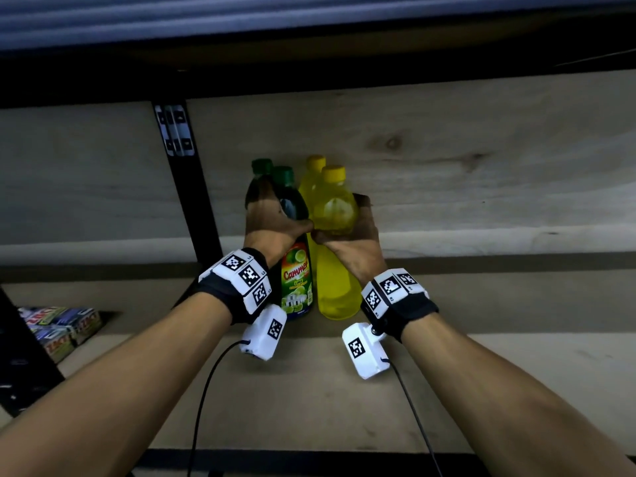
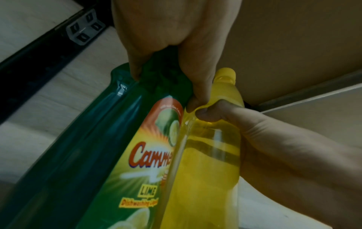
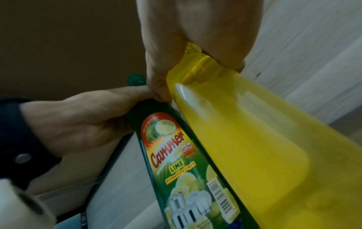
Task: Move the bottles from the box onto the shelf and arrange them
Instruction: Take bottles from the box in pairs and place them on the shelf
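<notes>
From the head view the left hand wraps a green bottle and the right hand a yellow bottle, both upright on the shelf, touching; both wrist views show thumbs meeting between the bottles.

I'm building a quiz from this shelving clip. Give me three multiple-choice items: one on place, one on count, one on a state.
1. Where do the bottles stand?
A on the shelf
B in a box
C on the floor

2. How many yellow caps show?
A one
B two
C four

3. What is the left hand doing?
A hanging free
B gripping the green bottle
C pressing flat on the shelf

Key: 1 A, the bottle bases sit on the shelf. 2 B, a rear yellow cap and a front yellow cap. 3 B, the left hand wraps the green bottle.
</notes>
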